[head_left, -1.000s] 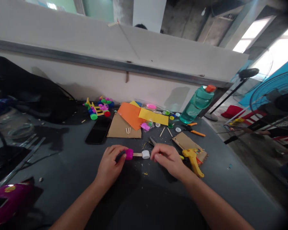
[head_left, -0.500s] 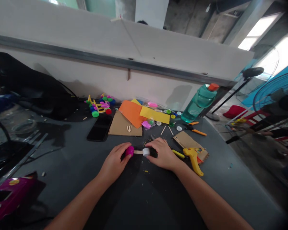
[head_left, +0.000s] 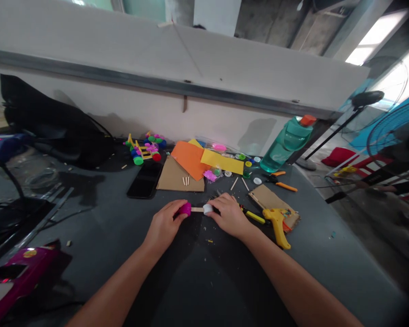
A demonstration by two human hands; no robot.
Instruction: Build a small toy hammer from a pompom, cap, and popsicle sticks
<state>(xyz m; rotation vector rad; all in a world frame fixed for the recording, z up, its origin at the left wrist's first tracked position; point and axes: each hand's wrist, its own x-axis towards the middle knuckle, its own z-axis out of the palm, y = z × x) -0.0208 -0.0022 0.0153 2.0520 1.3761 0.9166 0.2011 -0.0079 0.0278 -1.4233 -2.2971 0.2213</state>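
Between my hands a short flat wooden stick [head_left: 197,210] joins two bottle caps. My left hand [head_left: 163,225] pinches the magenta bottle cap [head_left: 185,209] at the stick's left end. On the other end sits a white bottle cap [head_left: 207,209], gripped by the thumb and fingers of my right hand [head_left: 230,215]. Both hands are low over the dark table [head_left: 204,272]. Just beyond them, a piece of cardboard [head_left: 170,178] carries several short stick pieces [head_left: 186,181]. Pliers with yellow handles [head_left: 255,215] lie partly behind my right hand.
A yellow glue gun [head_left: 277,225] rests by cardboard at right, near orange-handled cutters [head_left: 283,185]. Behind stand a green bottle [head_left: 286,143] and a colourful wheeled model [head_left: 145,152]. A phone [head_left: 143,181] lies left of the orange sheet [head_left: 190,159]; a magenta glue gun [head_left: 23,277] occupies the left edge.
The view has shifted slightly. Both hands keep their hold on the caps, and the stick with its caps sits a little higher in the picture.
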